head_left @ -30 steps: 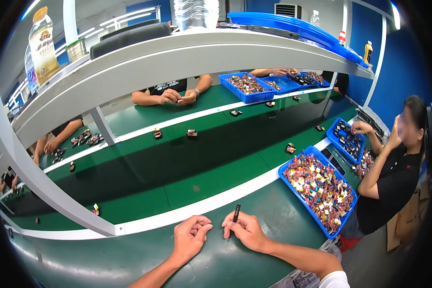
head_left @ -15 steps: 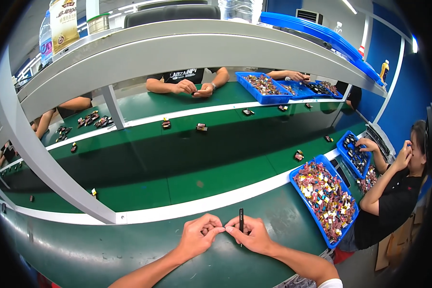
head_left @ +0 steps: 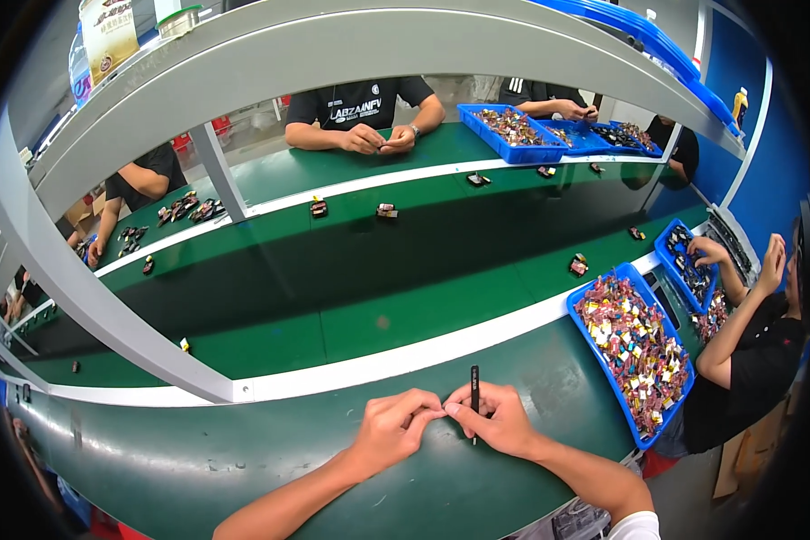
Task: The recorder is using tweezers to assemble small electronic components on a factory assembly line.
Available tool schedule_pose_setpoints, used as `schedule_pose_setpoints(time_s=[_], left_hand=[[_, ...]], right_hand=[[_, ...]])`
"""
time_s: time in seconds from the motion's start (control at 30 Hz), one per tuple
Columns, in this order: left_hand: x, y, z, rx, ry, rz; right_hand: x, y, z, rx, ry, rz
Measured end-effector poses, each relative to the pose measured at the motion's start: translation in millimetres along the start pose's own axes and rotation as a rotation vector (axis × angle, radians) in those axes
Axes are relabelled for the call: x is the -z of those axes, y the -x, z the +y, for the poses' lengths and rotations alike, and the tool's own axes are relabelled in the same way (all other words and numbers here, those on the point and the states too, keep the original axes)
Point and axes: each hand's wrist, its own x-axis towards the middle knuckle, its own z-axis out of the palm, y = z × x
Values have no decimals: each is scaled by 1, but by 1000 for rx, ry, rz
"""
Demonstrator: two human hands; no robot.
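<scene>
Your slim black pen-shaped tool (head_left: 474, 382); your flat green worktop (head_left: 198, 450); rectangular blue plastic tray (head_left: 604, 378), small pink-white-yellow parts (head_left: 634, 346).

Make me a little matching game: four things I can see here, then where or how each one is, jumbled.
1. Left hand
2. Black pen-like tool
3. Nearest blue tray
4. Grey shelf

A. Heaped with small parts
B. Above the green belt
C. Fingers pinched, bare
D. Held in the right hand

Pairs: 1-C, 2-D, 3-A, 4-B
</scene>
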Motion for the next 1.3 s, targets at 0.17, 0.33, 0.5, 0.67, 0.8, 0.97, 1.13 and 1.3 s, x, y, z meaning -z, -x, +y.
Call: schedule_pose_setpoints(time_s=[0.17, 0.33, 0.5, 0.67, 0.8, 0.97, 1.13, 1.3], left_hand=[[-2, -4, 10, -44, -46, 38], [-3, -4, 12, 74, -1, 122], [-5, 8, 9, 125, 115, -10], [-6, 9, 10, 221, 182, 14], [-6, 10, 12, 214, 177, 8], [-8, 10, 12, 186, 157, 27], [-9, 10, 11, 126, 81, 59], [-8, 9, 9, 62, 18, 68]], right_hand=[[-1, 2, -5, 61, 140, 35], [-3, 3, 2, 78, 95, 148], [-6, 3, 0, 351, 397, 323], [-8, 1, 1, 645, 564, 272], [-7, -1, 5, 733, 611, 262], [-3, -2, 8, 714, 611, 237], [-3, -2, 3, 690, 629, 210], [-7, 0, 1, 632, 609, 243]])
